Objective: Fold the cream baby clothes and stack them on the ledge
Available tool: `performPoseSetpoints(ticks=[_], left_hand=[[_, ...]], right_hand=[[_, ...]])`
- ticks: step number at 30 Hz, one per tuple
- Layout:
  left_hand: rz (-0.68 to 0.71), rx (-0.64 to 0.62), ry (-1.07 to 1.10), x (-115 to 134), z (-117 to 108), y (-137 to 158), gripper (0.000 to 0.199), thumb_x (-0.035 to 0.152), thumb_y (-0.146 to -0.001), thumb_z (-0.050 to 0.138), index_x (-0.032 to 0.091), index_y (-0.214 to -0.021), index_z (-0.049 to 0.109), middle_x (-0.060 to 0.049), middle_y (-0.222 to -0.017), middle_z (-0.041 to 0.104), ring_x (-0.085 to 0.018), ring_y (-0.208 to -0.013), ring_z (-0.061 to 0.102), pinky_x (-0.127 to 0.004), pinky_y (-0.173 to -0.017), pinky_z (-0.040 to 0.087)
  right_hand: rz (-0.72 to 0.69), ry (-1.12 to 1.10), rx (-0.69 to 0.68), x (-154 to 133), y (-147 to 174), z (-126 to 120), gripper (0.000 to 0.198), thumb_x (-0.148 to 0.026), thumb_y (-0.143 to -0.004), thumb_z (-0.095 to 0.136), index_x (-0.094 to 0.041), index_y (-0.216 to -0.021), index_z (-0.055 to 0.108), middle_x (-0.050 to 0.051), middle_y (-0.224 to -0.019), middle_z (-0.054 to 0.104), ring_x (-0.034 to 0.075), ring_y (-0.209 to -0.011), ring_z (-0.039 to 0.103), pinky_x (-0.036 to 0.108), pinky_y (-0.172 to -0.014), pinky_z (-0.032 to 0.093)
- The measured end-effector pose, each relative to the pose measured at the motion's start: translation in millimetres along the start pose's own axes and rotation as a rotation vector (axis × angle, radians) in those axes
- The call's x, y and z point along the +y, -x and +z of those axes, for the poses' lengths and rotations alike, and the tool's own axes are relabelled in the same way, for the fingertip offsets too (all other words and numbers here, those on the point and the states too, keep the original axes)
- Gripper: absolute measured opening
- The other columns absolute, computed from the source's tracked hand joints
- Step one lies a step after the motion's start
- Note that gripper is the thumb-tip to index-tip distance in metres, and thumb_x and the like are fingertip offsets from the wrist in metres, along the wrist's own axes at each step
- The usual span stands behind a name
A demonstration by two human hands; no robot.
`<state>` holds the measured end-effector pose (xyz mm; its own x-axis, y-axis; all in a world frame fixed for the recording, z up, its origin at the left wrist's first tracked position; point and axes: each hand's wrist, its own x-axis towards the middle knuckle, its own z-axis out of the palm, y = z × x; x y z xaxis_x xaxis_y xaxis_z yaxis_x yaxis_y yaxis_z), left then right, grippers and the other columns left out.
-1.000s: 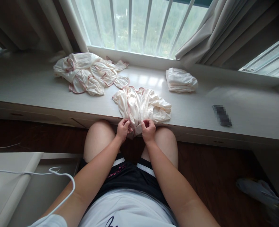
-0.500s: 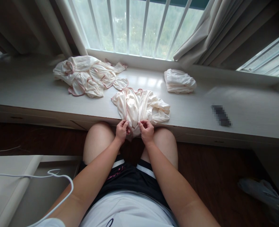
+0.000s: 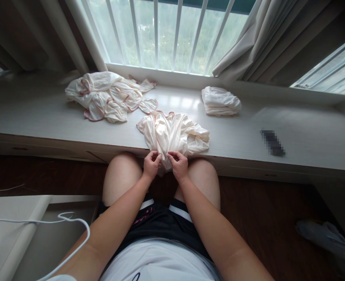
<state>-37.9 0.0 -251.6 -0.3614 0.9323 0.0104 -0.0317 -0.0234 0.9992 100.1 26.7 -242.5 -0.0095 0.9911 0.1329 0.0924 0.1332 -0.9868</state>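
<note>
A cream garment with pink trim (image 3: pixel 175 130) lies spread on the sill's front part, its near end hanging over the edge between my knees. My left hand (image 3: pixel 152 164) pinches the fabric near that edge, thumb against fingers. Just to the right, my right hand (image 3: pixel 178 163) pinches the same garment, with a small gap between the two hands. What exactly lies between the fingertips is partly hidden. Farther left sits a loose heap of similar pink-trimmed clothing (image 3: pixel 108 93). A folded white stack of cloth (image 3: pixel 221 102) rests toward the right, near the window.
The pale window sill (image 3: pixel 38 113) has drawers along its front. A blurred-out dark object (image 3: pixel 273 143) lies on its right part. A white cable (image 3: pixel 81 222) loops over an open drawer at lower left. On the floor at right is a plastic bag (image 3: pixel 324 236).
Both hands have come closer together, still pinching the garment. The right hand has shifted left and slightly toward me. The clothing heap and the folded stack stay put.
</note>
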Motion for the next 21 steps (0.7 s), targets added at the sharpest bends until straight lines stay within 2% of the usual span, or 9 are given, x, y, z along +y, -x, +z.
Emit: performPoseSetpoints(ticks=[3,8,11,14,21], left_hand=[[0.003,-0.049,0.017,1.2,0.9,2.3,0.03,0.043,-0.082,0.073,0.015,-0.092,0.069,-0.001,-0.076,0.066,-0.009,-0.054,0.053,-0.021,-0.051,0.044],[-0.031,-0.11,0.072,-1.7,1.5,2.4,0.033,0.044,-0.082,0.074,0.013,-0.094,0.072,0.002,-0.064,0.061,-0.009,-0.049,0.049,-0.02,-0.048,0.04],[-0.052,-0.149,0.126,-4.8,0.2,1.4,0.03,0.042,-0.086,0.069,0.013,-0.094,0.071,0.002,-0.058,0.057,-0.009,-0.047,0.047,-0.02,-0.043,0.035],[-0.077,-0.17,0.176,-6.6,-0.8,0.3,0.025,0.038,-0.088,0.063,0.014,-0.09,0.069,0.001,-0.059,0.059,-0.01,-0.046,0.049,-0.02,-0.04,0.033],[-0.095,-0.186,0.198,-6.5,0.9,-0.4,0.031,0.043,-0.084,0.072,0.013,-0.093,0.069,0.002,-0.059,0.059,-0.009,-0.045,0.049,-0.019,-0.039,0.034]], right_hand=[[-0.029,-0.006,-0.02,0.8,0.4,-0.2,0.031,-0.044,-0.085,0.071,-0.017,-0.099,0.078,0.005,-0.094,0.076,0.018,-0.081,0.067,0.029,-0.076,0.053],[-0.043,-0.006,-0.037,0.3,0.1,-0.7,0.027,-0.042,-0.085,0.073,-0.019,-0.097,0.079,0.005,-0.093,0.076,0.018,-0.083,0.067,0.029,-0.077,0.052],[-0.043,0.0,-0.037,-1.1,0.3,-1.2,0.026,-0.041,-0.085,0.073,-0.019,-0.097,0.079,0.005,-0.093,0.076,0.019,-0.083,0.067,0.029,-0.078,0.052],[-0.045,0.011,-0.041,-2.0,0.8,-1.6,0.026,-0.041,-0.085,0.072,-0.019,-0.097,0.08,0.005,-0.093,0.076,0.018,-0.082,0.067,0.029,-0.077,0.051],[-0.014,-0.037,-0.067,-1.1,0.7,-2.3,0.027,-0.041,-0.083,0.075,-0.019,-0.097,0.08,0.005,-0.093,0.076,0.02,-0.085,0.068,0.03,-0.079,0.053]])
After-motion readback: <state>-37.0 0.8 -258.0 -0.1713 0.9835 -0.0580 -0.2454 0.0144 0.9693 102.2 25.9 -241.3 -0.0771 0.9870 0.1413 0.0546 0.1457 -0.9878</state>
